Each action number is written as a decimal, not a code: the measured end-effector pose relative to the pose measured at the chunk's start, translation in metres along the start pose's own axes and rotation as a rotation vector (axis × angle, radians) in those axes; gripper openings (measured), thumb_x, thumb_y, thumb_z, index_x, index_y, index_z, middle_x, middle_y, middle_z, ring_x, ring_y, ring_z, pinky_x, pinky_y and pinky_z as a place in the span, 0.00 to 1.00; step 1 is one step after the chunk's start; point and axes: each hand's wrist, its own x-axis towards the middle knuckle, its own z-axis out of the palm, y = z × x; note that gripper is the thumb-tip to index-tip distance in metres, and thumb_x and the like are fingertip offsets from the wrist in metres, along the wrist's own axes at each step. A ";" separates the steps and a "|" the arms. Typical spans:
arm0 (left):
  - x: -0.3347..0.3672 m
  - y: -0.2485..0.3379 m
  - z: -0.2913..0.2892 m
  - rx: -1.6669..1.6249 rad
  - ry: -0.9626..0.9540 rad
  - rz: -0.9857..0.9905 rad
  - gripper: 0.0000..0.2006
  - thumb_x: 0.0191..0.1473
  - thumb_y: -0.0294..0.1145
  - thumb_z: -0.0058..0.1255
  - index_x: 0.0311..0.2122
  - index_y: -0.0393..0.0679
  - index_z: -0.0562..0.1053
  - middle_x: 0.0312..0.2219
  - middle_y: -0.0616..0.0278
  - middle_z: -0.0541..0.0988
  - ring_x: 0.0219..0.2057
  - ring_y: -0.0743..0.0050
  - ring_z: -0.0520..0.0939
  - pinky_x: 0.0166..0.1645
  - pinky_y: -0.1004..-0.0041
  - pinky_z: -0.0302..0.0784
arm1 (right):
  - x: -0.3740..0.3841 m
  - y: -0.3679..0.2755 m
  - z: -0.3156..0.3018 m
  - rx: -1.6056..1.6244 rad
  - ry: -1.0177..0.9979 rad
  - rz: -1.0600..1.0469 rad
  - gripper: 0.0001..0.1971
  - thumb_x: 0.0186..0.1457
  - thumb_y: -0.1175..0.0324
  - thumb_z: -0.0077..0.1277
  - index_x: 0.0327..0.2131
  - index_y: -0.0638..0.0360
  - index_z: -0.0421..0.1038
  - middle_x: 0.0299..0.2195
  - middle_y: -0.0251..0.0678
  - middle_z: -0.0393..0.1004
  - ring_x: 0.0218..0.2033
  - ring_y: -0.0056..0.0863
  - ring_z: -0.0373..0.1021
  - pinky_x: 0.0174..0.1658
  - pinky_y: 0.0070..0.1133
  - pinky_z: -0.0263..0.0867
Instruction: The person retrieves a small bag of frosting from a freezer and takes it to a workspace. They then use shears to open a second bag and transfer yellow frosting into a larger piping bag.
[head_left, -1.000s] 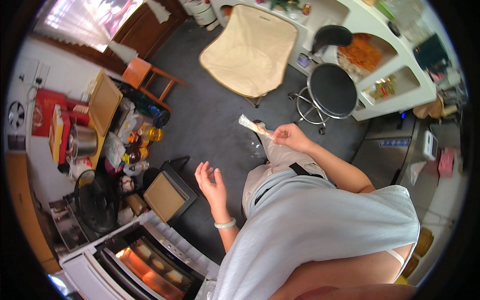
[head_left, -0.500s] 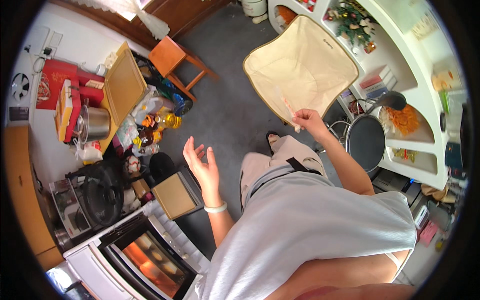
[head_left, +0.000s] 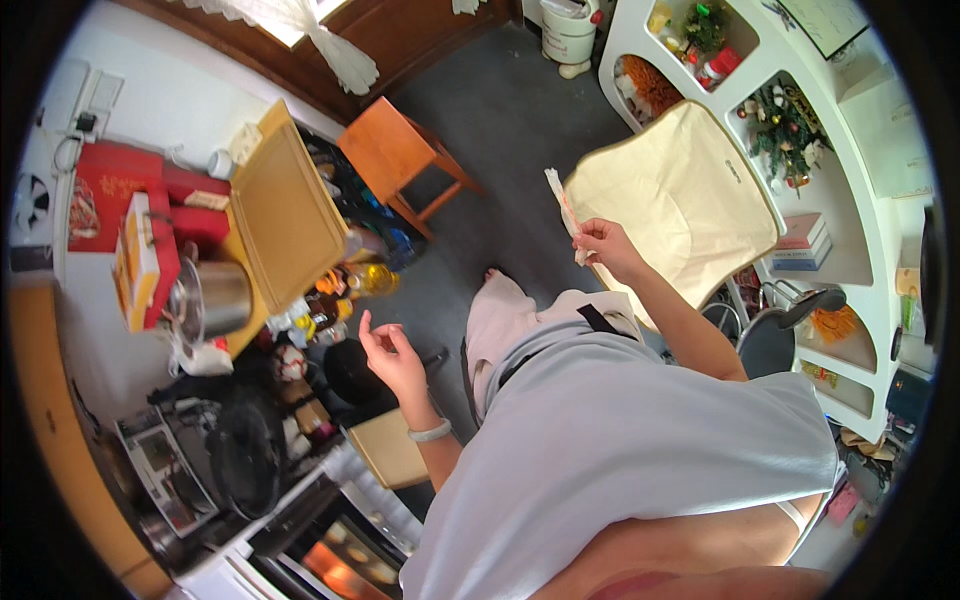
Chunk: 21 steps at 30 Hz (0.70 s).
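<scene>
My right hand pinches the lower part of a narrow white strip with pinkish-red marks, perhaps a folded wrapper or a slim packet. It points up and a little to the left, and its upper end stands out against the dark floor. Just beyond that hand is a cream fabric chair with a darker edge. My left hand is raised with nothing in it, its fingers apart and slightly bent, and a pale bracelet circles the wrist.
Ahead to the left stands an orange wooden stool. Along the left side, a table carries a tan tray, a steel pot and red boxes; bottles sit below it. White curved shelves line the right. A lit oven is at lower left.
The view has shifted, so the stool and the shelves sit farther right and lower. The strip has moved off the chair's front and now shows against the floor. My left hand's fingers are more bent.
</scene>
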 end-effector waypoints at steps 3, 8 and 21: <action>0.072 0.006 0.012 -0.011 -0.067 0.009 0.20 0.51 0.20 0.44 0.51 0.35 0.62 0.20 0.65 0.71 0.22 0.82 0.71 0.30 0.81 0.68 | 0.050 -0.026 0.022 0.064 0.018 0.016 0.08 0.48 0.74 0.53 0.34 0.59 0.68 0.26 0.30 0.71 0.25 0.18 0.69 0.27 0.16 0.65; 0.171 0.012 0.048 -0.056 -0.158 -0.027 0.20 0.52 0.20 0.43 0.52 0.35 0.62 0.23 0.64 0.71 0.25 0.82 0.72 0.32 0.80 0.68 | 0.135 -0.067 0.030 0.183 0.095 0.045 0.10 0.47 0.76 0.52 0.36 0.60 0.67 0.29 0.32 0.71 0.27 0.19 0.69 0.29 0.17 0.65; 0.274 0.021 0.228 0.284 -0.161 -0.305 0.18 0.44 0.16 0.41 0.44 0.34 0.65 0.17 0.66 0.66 0.18 0.81 0.67 0.25 0.81 0.64 | 0.589 -0.192 -0.151 0.165 0.411 0.000 0.08 0.46 0.77 0.50 0.33 0.59 0.69 0.22 0.31 0.71 0.17 0.17 0.66 0.18 0.14 0.62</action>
